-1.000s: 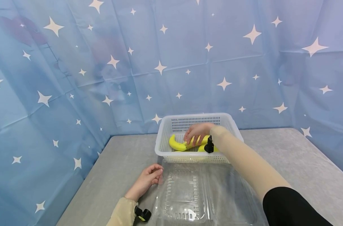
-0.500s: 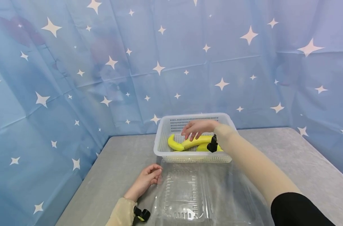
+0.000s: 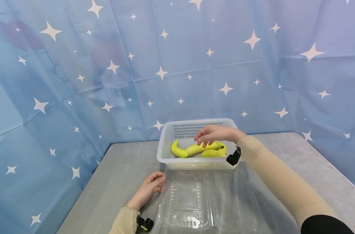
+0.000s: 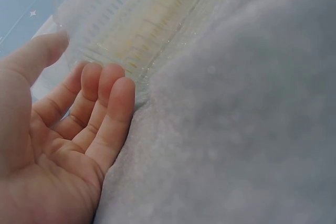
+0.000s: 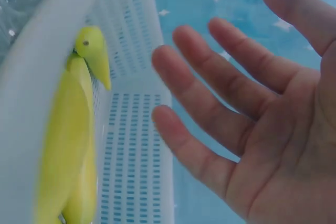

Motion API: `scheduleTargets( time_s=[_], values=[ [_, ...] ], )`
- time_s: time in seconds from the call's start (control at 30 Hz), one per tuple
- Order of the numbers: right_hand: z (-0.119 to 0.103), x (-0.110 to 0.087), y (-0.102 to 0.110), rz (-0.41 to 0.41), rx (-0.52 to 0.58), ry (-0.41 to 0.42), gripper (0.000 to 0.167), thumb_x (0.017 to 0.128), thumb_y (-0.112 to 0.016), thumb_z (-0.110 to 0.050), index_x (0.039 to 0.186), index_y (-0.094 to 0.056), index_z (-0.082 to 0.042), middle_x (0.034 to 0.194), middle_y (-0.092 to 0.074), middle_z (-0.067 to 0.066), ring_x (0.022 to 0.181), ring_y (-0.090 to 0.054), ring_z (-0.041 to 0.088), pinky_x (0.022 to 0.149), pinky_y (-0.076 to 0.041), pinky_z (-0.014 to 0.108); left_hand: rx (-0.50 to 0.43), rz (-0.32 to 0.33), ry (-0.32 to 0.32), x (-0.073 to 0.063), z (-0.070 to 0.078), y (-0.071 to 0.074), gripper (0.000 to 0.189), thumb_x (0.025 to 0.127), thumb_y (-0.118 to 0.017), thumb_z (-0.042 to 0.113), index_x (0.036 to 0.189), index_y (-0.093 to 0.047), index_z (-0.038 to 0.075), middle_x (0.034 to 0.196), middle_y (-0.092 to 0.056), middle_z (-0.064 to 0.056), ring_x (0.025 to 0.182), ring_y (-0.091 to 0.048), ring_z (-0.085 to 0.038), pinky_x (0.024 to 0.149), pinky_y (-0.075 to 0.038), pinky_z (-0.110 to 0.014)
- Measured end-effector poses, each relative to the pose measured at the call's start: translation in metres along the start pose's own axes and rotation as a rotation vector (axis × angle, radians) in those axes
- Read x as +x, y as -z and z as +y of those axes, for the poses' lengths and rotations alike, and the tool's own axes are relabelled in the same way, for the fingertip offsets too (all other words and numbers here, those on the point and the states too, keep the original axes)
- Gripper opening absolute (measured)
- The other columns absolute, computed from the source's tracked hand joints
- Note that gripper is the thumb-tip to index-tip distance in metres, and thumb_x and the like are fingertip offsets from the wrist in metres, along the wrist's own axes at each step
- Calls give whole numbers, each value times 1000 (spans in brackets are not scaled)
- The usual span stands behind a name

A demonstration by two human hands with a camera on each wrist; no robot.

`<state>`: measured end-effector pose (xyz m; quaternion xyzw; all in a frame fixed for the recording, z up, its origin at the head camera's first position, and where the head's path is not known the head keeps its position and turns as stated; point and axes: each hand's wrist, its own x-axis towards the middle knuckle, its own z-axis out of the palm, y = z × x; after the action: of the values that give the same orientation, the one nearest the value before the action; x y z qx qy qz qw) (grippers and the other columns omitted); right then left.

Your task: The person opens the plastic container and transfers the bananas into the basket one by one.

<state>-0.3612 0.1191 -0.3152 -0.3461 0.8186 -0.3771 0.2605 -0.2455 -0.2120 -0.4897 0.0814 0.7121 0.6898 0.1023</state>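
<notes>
My left hand [image 3: 148, 188] is at the left edge of a clear plastic clamshell box [image 3: 184, 201], which lies unfolded on the table. In the left wrist view its fingers [image 4: 121, 100] are loosely bent at the box's side, with the thumb apart from them. Over the white basket [image 3: 165, 143] hovers my right hand [image 3: 216, 134], holding nothing. The right wrist view shows its fingers [image 5: 197, 90] spread and relaxed. Beneath it several yellow bananas [image 3: 201, 148] lie together in the basket; the basket's front wall partly hides them.
The basket stands behind the clamshell box, close to its far edge. A grey table [image 3: 130, 159] carries both. Blue star-patterned cloth [image 3: 177, 65] hangs at the back and left. Black cameras [image 3: 234, 157] are strapped to both wrists.
My right hand has let go of a banana, lifted off, and drawn a little to the right. The bananas stay in the basket. My left hand has kept its place at the box.
</notes>
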Motion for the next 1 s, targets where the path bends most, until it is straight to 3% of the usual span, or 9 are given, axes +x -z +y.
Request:
scheduleTargets(
  time_s=[0.13, 0.3, 0.5, 0.77, 1.0],
  values=[
    [0, -17, -14, 55, 22, 112, 30, 98, -57, -25, 122, -61, -7, 112, -65, 12, 100, -63, 32, 89, -49, 45, 9, 15, 13, 1, 1, 1, 38, 97, -60, 23, 116, -53, -9, 82, -56, -3, 70, -55, -13, 63, -51, -26],
    [1, -38, -31, 67, 78, 215, 25, 98, -57, -17, 120, -61, -5, 111, -65, 12, 97, -63, 36, 87, -50, 41, 3, 11, 3, 3, 1, 2, 36, 97, -60, 22, 115, -53, -8, 82, -56, -4, 70, -55, -14, 63, -51, -26],
    [15, -63, -49, 113, 115, 304, 23, 99, -55, -10, 119, -59, 2, 110, -64, 18, 93, -64, 28, 87, -52, 36, 11, -6, -10, 3, 2, 5, 36, 97, -60, 21, 115, -52, -9, 84, -55, -4, 71, -56, -13, 64, -52, -27],
    [42, -98, -62, 220, 131, 368, 21, 99, -52, -2, 117, -58, 5, 106, -65, 10, 90, -65, 20, 79, -55, 35, 38, 8, 11, 1, 6, 8, 35, 96, -62, 21, 115, -53, -7, 86, -56, -6, 71, -59, -16, 65, -53, -28],
    [59, -128, -63, 303, 139, 298, 19, 98, -53, -3, 116, -61, 1, 107, -67, 4, 93, -65, 17, 78, -54, 32, 37, 0, 29, 0, 9, 11, 36, 97, -61, 19, 118, -51, -9, 86, -54, -6, 74, -59, -16, 68, -54, -28]
  ],
)
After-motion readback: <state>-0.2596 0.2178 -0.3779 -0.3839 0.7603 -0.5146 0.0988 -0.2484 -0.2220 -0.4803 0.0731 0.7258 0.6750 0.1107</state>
